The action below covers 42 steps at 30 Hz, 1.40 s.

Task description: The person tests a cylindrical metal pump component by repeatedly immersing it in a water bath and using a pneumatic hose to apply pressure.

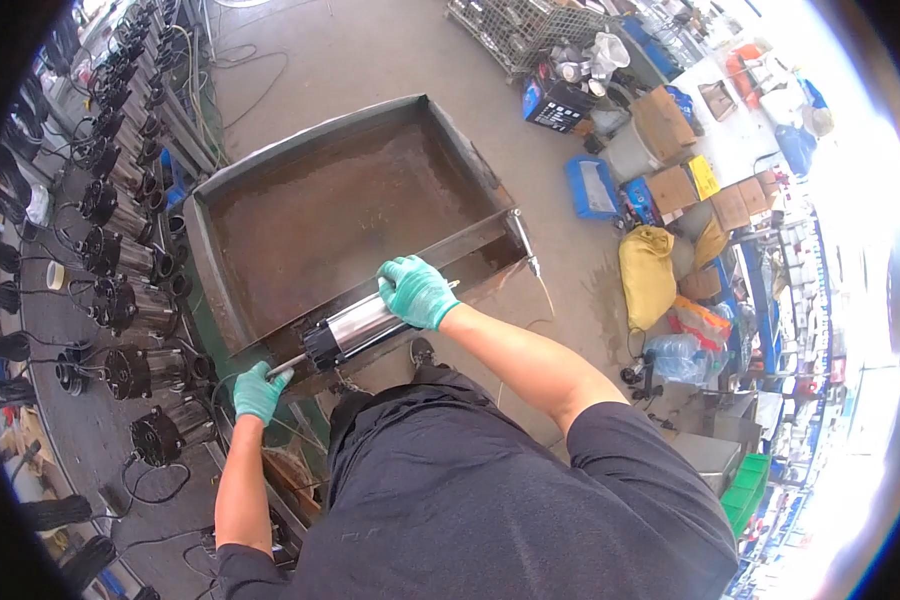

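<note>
A silver cylindrical pump [358,325] with a black end [321,346] lies over the near edge of a metal tank [202,235] of brownish water. My right hand [417,292], in a green glove, is wrapped over the pump's right end. From the black end a grey rod or pipe [288,366] sticks out to the left. Around that rod closes my green-gloved left hand [259,392]. A thin dark cable runs close by the left hand. The undersides of both hands are hidden.
Similar pumps [135,306] with cables line a dark bench [50,345] on the left. A thin pipe with a valve [530,255] stands at the tank's right corner. Farther right are a blue crate [592,187], a yellow sack [647,275], cardboard boxes and a wire cage [515,30].
</note>
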Available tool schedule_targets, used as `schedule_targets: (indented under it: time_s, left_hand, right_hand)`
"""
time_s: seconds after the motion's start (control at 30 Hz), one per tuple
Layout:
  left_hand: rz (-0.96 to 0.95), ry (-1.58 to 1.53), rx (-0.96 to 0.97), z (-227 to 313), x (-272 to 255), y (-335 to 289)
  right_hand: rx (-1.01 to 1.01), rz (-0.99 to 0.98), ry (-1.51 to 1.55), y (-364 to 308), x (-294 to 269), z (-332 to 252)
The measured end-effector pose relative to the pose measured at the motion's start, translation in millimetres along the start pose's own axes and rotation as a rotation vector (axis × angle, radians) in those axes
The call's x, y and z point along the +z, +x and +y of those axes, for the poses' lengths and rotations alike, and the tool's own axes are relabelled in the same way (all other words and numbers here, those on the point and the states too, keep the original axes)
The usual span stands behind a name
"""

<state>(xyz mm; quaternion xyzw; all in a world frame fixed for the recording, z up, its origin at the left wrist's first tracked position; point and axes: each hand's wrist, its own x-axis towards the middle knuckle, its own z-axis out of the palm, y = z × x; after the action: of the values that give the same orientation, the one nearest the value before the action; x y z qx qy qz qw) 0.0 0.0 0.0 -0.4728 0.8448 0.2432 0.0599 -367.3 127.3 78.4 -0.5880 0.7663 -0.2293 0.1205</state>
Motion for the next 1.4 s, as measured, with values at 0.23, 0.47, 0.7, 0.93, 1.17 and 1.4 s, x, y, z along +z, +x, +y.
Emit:
schedule_targets:
  time_s: [0.23,0.47,0.7,0.93,1.17,1.4]
  left_hand:
    - [-0.591,-1.297,-0.397,0.7,-25.0,-1.0]
    - [0.262,-0.548,0.303,-17.1,33.6,6.9]
    - [-0.109,0.066,0.178,-3.2,-16.6,13.7]
    - [-0.023,-0.184,-0.039,-21.7,25.4,12.4]
    - [-0.480,-1.500,-0.401,-10.0,-12.2,1.9]
    - [-0.085,-0.861,0.048,-7.9,1.3,-4.7]
  right_hand:
    - [0.007,-0.006,0.016,0.7,-5.2,3.5]
    - [0.012,-0.003,0.022,0.0,-4.2,5.2]
    - [-0.012,0.004,0.012,1.1,0.1,3.4]
    - [-0.009,-0.012,0.015,1.0,-5.6,-1.5]
    - [-0.007,-0.031,0.015,3.1,0.8,6.5]
    - [0.044,-0.090,0.010,2.0,-7.7,3.5]
